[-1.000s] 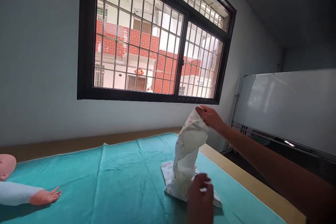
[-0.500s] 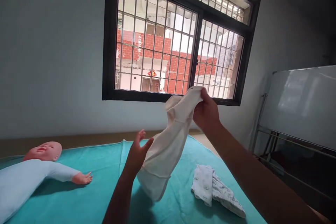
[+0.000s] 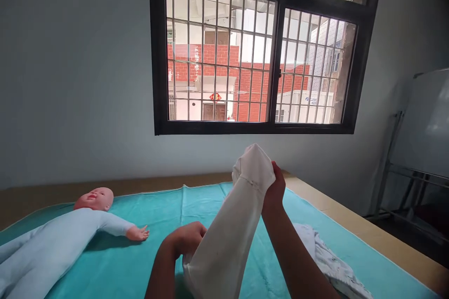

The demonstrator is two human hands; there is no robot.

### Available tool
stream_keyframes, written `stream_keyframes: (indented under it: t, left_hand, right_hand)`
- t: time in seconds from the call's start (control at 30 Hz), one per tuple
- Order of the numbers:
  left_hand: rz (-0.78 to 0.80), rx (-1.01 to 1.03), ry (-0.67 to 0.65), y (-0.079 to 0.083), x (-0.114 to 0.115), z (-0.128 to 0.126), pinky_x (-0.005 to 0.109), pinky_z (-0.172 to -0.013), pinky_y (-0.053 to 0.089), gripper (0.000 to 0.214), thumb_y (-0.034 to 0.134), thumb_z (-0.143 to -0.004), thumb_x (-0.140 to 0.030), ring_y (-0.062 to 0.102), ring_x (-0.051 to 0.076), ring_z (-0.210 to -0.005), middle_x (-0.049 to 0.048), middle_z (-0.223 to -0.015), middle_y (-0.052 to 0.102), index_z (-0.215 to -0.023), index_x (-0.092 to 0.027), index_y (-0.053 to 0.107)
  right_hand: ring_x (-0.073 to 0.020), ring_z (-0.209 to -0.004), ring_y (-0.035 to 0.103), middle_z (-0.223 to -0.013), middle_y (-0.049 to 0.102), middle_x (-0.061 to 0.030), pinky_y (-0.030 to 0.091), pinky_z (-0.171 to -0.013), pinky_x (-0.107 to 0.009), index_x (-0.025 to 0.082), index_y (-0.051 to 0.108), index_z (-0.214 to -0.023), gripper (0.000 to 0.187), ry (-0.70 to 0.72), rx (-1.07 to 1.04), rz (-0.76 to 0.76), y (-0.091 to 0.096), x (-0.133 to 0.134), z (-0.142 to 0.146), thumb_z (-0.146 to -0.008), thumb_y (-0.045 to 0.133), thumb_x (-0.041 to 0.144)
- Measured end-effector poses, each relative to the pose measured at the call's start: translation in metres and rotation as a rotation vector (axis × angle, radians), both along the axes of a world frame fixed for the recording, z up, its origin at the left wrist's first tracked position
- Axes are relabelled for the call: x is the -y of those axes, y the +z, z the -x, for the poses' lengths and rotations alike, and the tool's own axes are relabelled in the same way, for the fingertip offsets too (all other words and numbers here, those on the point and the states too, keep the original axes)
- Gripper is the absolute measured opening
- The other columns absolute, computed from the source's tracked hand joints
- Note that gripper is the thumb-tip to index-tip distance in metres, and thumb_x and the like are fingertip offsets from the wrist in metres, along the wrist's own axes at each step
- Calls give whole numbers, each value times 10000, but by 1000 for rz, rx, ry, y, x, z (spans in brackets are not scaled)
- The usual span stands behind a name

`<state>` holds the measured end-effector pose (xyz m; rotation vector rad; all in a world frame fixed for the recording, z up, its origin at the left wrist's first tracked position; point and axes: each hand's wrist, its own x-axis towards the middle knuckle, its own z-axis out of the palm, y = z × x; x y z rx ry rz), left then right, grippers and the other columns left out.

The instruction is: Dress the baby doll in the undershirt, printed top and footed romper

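A white cloth garment (image 3: 231, 229) is stretched up from lower left to upper right in front of me. Its upper end is bunched and comes to a rounded point. My right hand (image 3: 275, 189) grips that upper end from the right side. At the garment's lower left edge, my left hand (image 3: 191, 238) is closed on the cloth, its fingertips hidden behind or inside it. To the left lies a baby doll (image 3: 63, 238) on its back, dressed in a pale long-sleeved suit, one arm stretched toward the garment.
A turquoise cloth (image 3: 157, 210) covers most of the wooden table (image 3: 354, 226). Behind my right forearm lies a folded white patterned garment (image 3: 326, 259). A barred window (image 3: 217, 56) is in the wall ahead, and a whiteboard on a stand (image 3: 421, 126) is at right.
My left hand, open beside the garment before, now closes on its lower edge. My right hand and the garment's upper end are lower. The view has turned slightly left.
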<state>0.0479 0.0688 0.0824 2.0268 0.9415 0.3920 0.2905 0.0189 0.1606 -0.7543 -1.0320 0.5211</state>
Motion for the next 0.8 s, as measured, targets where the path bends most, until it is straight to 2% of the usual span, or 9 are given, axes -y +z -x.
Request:
stream_keyframes:
  t: [0.1,0.2,0.27,0.33,0.43,0.53,0.6,0.73,0.8]
  left_hand:
    - [-153,-88,208,28,-6,35,259,-565,363,209,559,-663,-301,562,186,-627,-6,-578,629,-560,-163,677]
    - [-454,91,653,57,-5,70,291,-703,429,307,472,-810,-386,628,226,-825,19,-857,732,-773,-217,726]
    - [-560,167,930,67,-2,83,310,-727,447,321,476,-841,-451,636,240,-869,29,-953,730,-896,-247,718]
    - [-635,191,1080,70,1,85,306,-698,450,308,485,-857,-461,638,238,-856,33,-957,719,-928,-252,699]
    - [-767,164,1095,69,7,74,289,-675,441,285,452,-901,-411,634,225,-881,33,-981,702,-928,-242,680]
    - [-918,158,1139,72,12,59,285,-695,440,289,427,-932,-389,623,217,-923,36,-1000,692,-948,-238,673]
    - [-935,175,1122,76,15,52,284,-717,442,272,436,-932,-381,623,202,-908,20,-989,691,-947,-243,671]
    - [-843,247,931,84,21,43,289,-777,457,244,479,-897,-388,627,188,-869,4,-947,688,-916,-238,670]
    - [-759,327,882,87,25,39,294,-774,476,268,493,-884,-424,632,196,-866,14,-931,688,-951,-234,669]
  right_hand:
    - [-294,-824,666,-727,678,-61,549,-756,-436,249,658,-899,551,-73,11,-2,-26,-14,-20,-836,350,701]
    - [-294,-866,664,-780,700,-63,540,-791,-432,254,656,-866,477,-96,-3,-3,-40,-28,-38,-844,375,638]
    - [-299,-938,653,-838,708,-71,526,-825,-427,254,653,-877,448,-52,14,8,-48,-34,-45,-846,379,607]
    - [-296,-969,639,-862,696,-77,516,-825,-420,251,628,-876,426,9,55,38,-58,-36,-50,-860,359,580]
    - [-237,-728,606,-709,587,-46,498,-657,-372,261,485,-722,375,86,78,103,-70,-33,-58,-896,309,544]
    - [-150,-458,375,-565,361,30,364,-464,-297,253,279,-641,382,204,90,154,-70,-29,-62,-908,319,523]
    - [-122,-433,315,-561,337,52,320,-442,-271,245,282,-655,399,327,104,205,-64,-30,-53,-905,368,543]
    - [-159,-743,610,-860,628,-17,474,-639,-288,215,537,-867,355,541,375,435,-58,-36,-2,-840,589,565]
    - [-232,-1038,614,-1129,646,-70,498,-811,-342,219,585,-1073,493,586,664,501,-66,-39,30,-721,741,527]
